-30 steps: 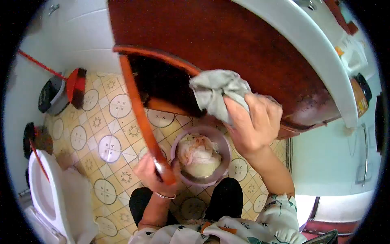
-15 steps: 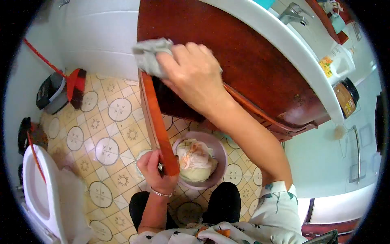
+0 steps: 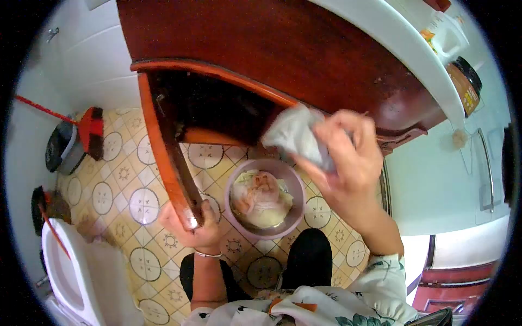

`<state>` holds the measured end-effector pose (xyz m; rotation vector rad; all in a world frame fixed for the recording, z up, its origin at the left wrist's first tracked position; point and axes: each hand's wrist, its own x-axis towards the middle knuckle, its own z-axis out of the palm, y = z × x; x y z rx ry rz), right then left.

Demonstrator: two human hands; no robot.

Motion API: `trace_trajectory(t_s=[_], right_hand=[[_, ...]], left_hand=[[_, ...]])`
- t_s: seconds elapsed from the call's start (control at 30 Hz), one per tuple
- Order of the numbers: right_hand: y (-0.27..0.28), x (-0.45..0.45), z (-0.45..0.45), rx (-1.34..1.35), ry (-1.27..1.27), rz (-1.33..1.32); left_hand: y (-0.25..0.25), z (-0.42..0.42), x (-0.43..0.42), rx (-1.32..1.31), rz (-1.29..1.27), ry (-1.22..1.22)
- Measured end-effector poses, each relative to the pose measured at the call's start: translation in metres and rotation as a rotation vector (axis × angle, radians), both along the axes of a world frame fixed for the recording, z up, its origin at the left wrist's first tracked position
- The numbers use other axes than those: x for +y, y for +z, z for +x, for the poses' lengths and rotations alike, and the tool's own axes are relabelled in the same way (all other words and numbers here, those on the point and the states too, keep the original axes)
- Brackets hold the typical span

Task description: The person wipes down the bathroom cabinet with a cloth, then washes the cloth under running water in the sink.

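Note:
My left hand point(image 3: 191, 228) is wrapped round the free end of the open reddish-brown cabinet door point(image 3: 163, 146). Crumpled in my right hand point(image 3: 350, 157) is a grey cloth point(image 3: 296, 133), slightly blurred, near the right end of the cabinet opening. The dark wooden cabinet point(image 3: 261, 51) stands under a white basin top point(image 3: 402, 43); its inside is in deep shadow. Below the cloth, on the floor, sits a lilac basin point(image 3: 296, 217) with pale and pinkish cloths point(image 3: 263, 198) in it.
A toilet point(image 3: 68, 271) stands at the lower left. Behind it are a dark bin point(image 3: 46, 209) and a grey bucket point(image 3: 68, 149) beside a red broom point(image 3: 91, 133). A brown jar point(image 3: 465, 87) and a white bottle point(image 3: 448, 35) rest at the upper right.
My right hand has moved the cloth from the cabinet's left edge back to the right. My left hand and the door's free end have shifted slightly left in the view.

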<state>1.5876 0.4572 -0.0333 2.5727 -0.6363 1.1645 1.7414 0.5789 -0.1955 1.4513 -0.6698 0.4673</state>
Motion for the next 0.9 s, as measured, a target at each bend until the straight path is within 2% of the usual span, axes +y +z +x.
trace_trajectory(t_s=[0.07, 0.17, 0.2, 0.3, 0.33, 0.47, 0.53, 0.73, 0.83, 0.87, 0.9], right_hand=[[0.005, -0.022, 0.024, -0.077, -0.029, -0.223], [0.004, -0.025, 0.043, 0.056, -0.133, -0.235], [0.002, -0.024, 0.04, 0.127, -0.196, -0.26], [0.01, -0.013, 0.004, 0.242, -0.254, -0.146], [0.012, -0.012, -0.011, 0.29, -0.274, -0.085], [0.011, -0.013, -0.059, 0.27, -0.318, 0.002], [0.01, -0.015, -0.06, 0.18, -0.221, 0.066], [0.002, -0.016, 0.029, 0.103, -0.142, 0.072], [0.004, -0.019, 0.072, 0.164, -0.088, 0.035], [0.002, -0.021, 0.086, 0.134, -0.104, 0.033], [0.001, -0.022, 0.093, 0.108, -0.113, 0.03]], left_hand=[[-0.008, 0.001, 0.002, -0.001, -0.006, 0.01], [-0.013, 0.002, 0.006, 0.067, -0.047, 0.017], [-0.029, 0.005, 0.014, 0.121, -0.008, -0.013], [-0.024, 0.006, 0.015, 0.192, -0.084, -0.048], [-0.023, 0.008, 0.018, 0.129, -0.006, -0.021], [-0.029, 0.008, 0.018, 0.183, -0.045, -0.045], [-0.035, 0.008, 0.018, 0.109, -0.019, 0.017], [-0.037, 0.004, 0.016, 0.209, -0.077, -0.045], [0.001, 0.0, -0.002, 0.073, -0.156, 0.022], [0.017, -0.006, -0.014, 0.012, -0.31, -0.045], [0.017, -0.008, -0.016, 0.004, -0.31, -0.055]])
